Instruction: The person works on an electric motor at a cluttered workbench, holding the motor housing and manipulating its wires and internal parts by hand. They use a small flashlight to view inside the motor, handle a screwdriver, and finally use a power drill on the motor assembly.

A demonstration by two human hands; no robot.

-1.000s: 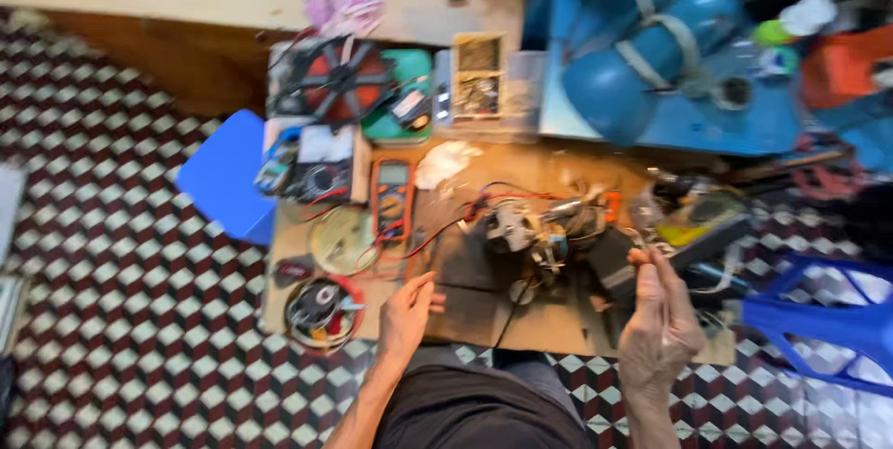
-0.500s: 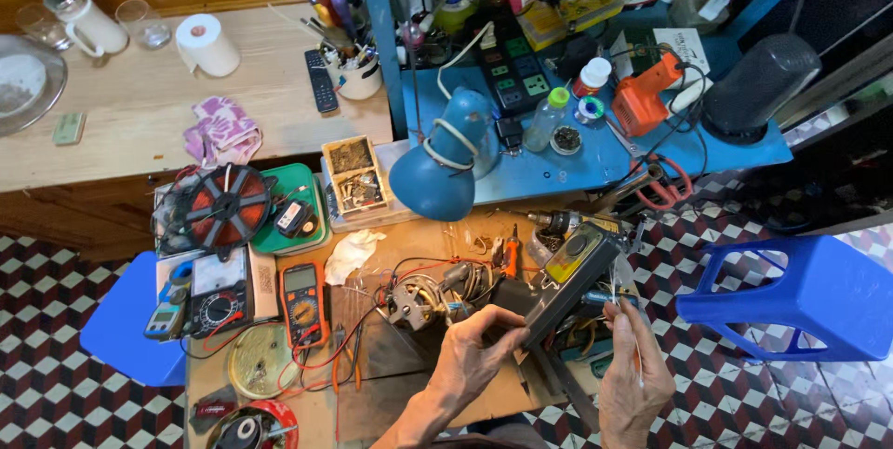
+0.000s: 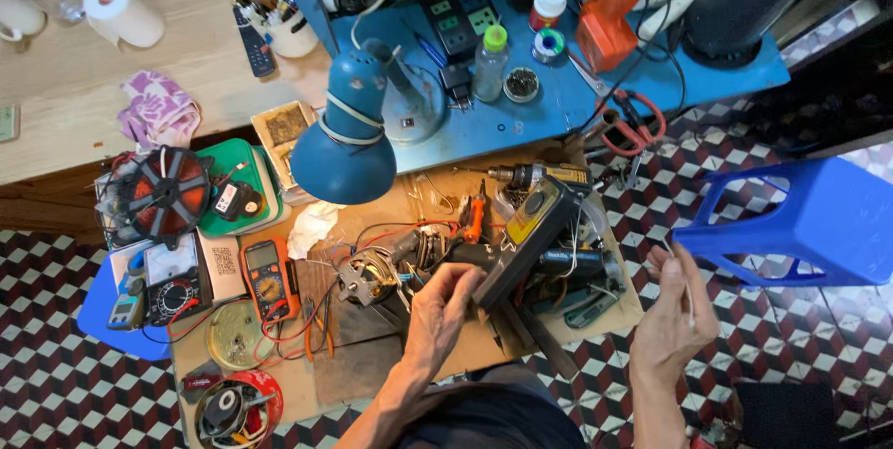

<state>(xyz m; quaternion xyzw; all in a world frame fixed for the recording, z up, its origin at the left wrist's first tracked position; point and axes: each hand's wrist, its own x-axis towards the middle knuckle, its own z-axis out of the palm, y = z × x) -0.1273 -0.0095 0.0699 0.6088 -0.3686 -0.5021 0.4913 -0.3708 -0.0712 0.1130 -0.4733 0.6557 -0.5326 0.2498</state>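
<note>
Near the front edge of the low wooden board (image 3: 372, 370), toward its right half, my left hand (image 3: 445, 308) is closed on the lower end of a dark flat tool with a yellow label (image 3: 532, 226), tilting it so its far end points up toward the blue shelf (image 3: 549, 105). My right hand (image 3: 672, 317) hangs off the board's right edge, over the checkered floor (image 3: 56, 384), fingers pinched narrow on a thin pale wire or rod (image 3: 686, 293) — I cannot tell which.

Just left of the held tool lies a small motor (image 3: 370, 278) with its copper winding bare and red leads running off to an orange multimeter (image 3: 268, 278) at the board's left side. Judging by that, I'd say the work is somewhere in its middle: the motor is opened and wired for testing, and nothing looks closed up again. An orange-handled pair of pliers (image 3: 474, 214) and a cordless drill (image 3: 535, 174) lie loose toward the back edge — neither is in use. A blue desk lamp (image 3: 346, 147) hangs over the back of the board, and a blue plastic stool (image 3: 800, 221) stands on the floor to the right.
</note>
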